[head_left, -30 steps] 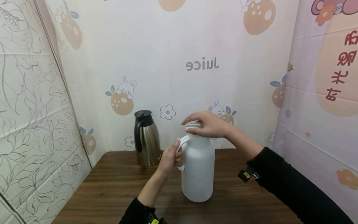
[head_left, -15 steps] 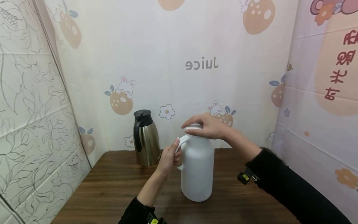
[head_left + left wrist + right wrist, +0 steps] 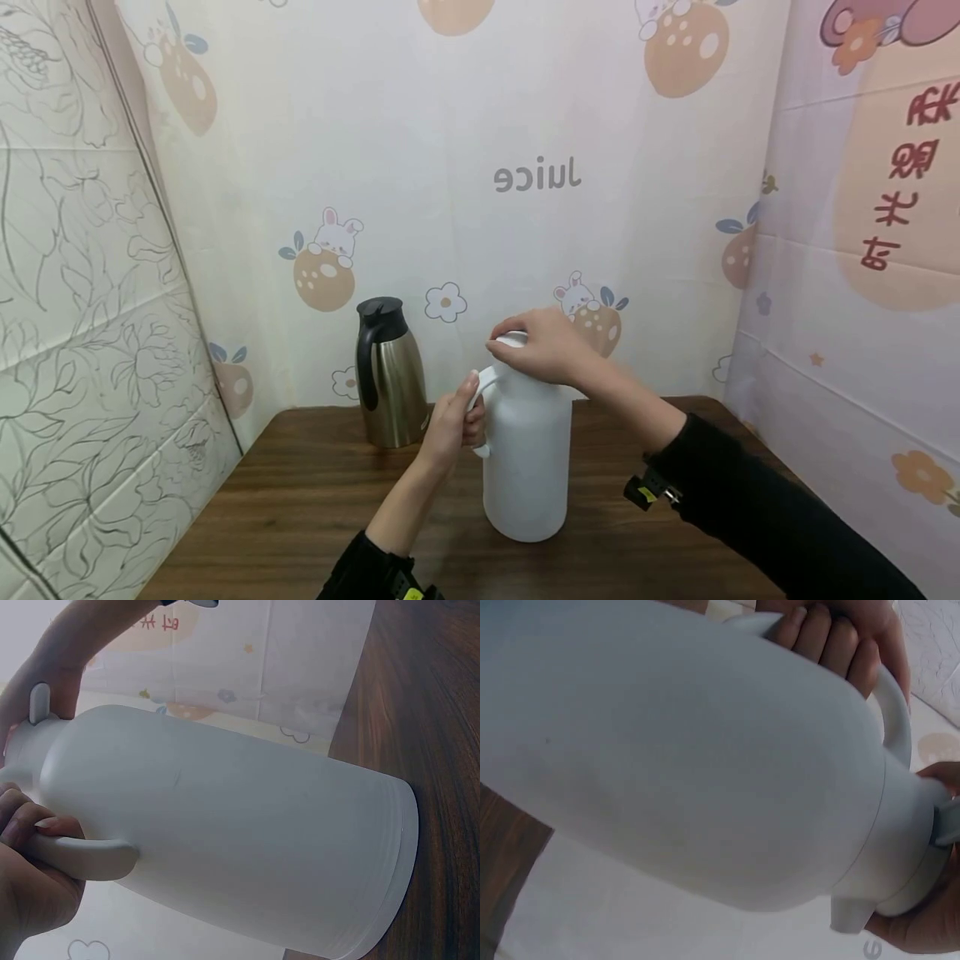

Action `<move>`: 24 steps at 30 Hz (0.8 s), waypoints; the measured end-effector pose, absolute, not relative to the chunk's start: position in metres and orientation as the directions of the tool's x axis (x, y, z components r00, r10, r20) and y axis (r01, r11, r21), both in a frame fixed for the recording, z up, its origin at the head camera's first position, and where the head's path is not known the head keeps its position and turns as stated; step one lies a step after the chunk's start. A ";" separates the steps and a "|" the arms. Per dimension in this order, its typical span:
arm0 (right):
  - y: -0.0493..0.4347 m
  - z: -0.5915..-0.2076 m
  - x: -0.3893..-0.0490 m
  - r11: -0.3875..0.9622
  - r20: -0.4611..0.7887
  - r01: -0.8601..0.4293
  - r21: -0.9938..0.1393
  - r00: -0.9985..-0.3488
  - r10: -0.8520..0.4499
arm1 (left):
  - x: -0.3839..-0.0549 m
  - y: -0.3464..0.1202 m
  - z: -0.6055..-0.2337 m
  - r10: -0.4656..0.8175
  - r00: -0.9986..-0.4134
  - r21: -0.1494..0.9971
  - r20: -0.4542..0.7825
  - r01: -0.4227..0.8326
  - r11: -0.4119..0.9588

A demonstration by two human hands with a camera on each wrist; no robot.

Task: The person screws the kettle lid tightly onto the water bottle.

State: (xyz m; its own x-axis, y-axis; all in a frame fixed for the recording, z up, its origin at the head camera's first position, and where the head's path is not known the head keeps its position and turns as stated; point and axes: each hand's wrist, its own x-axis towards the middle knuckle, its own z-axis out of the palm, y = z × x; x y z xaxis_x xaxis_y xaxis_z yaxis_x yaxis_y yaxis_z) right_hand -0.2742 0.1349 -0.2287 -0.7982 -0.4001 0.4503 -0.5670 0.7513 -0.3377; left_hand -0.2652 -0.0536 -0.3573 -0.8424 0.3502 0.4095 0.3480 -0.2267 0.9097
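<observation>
A white thermos jug (image 3: pixel 525 475) stands upright on the wooden table. My left hand (image 3: pixel 452 427) grips its handle (image 3: pixel 487 379), thumb up along the top of it. In the left wrist view, the curled fingers wrap the handle (image 3: pixel 94 859). Over the jug's top, my right hand (image 3: pixel 549 346) holds the white lid (image 3: pixel 513 339), with thumb and fingers on opposite sides of its rim. Most of the lid is covered by that hand. The right wrist view shows the jug's short spout (image 3: pixel 851 915) and the right hand (image 3: pixel 922 922) around the lid.
A gold-coloured steel vacuum jug (image 3: pixel 397 383) with a black lid and handle stands at the back left, left of the white jug. Patterned cloth walls (image 3: pixel 420 125) enclose the brown table (image 3: pixel 300 500) at the back and sides.
My right hand has turned at the wrist and drawn its fingers and thumb closer around the lid. The left hand keeps its grip on the handle, and the jug stays in place.
</observation>
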 end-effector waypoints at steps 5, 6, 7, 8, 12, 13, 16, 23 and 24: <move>0.126 -0.228 -0.269 0.803 0.424 -0.485 -0.347 -0.844 -0.328 | -0.265 -0.054 -0.359 0.345 -0.848 0.912 0.402 0.338 -0.230; 0.126 -0.228 -0.268 0.807 0.416 -0.481 -0.342 -0.848 -0.329 | -0.265 -0.054 -0.359 0.346 -0.848 0.912 0.402 0.338 -0.231; 0.126 -0.227 -0.268 0.811 0.401 -0.478 -0.339 -0.853 -0.335 | -0.264 -0.054 -0.360 0.347 -0.848 0.913 0.400 0.336 -0.232; 0.128 -0.226 -0.267 0.811 0.385 -0.480 -0.335 -0.855 -0.347 | -0.264 -0.053 -0.360 0.348 -0.847 0.913 0.400 0.335 -0.234; 0.138 -0.222 -0.269 0.786 0.331 -0.513 -0.345 -0.850 -0.410 | -0.264 -0.052 -0.361 0.349 -0.846 0.911 0.403 0.336 -0.238; 0.141 -0.222 -0.271 0.772 0.333 -0.529 -0.352 -0.842 -0.425 | -0.265 -0.052 -0.361 0.347 -0.847 0.911 0.403 0.336 -0.238; 0.151 -0.222 -0.279 0.698 0.398 -0.622 -0.355 -0.776 -0.489 | -0.265 -0.052 -0.360 0.343 -0.848 0.910 0.405 0.337 -0.243; 0.166 -0.232 -0.301 0.438 0.543 -0.862 -0.253 -0.502 -0.673 | -0.267 -0.053 -0.358 0.346 -0.840 0.904 0.417 0.348 -0.247; 0.167 -0.234 -0.304 0.407 0.544 -0.877 -0.255 -0.478 -0.689 | -0.267 -0.053 -0.357 0.346 -0.839 0.904 0.419 0.348 -0.248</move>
State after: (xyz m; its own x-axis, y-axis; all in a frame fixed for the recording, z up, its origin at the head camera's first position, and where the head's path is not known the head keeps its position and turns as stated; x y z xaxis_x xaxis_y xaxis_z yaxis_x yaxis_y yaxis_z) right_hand -0.3035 0.1667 -0.2338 -0.4780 -0.6893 0.5443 -0.8772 0.4066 -0.2554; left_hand -0.2668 -0.0532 -0.3575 -0.8394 0.3465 0.4187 0.3483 -0.2484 0.9039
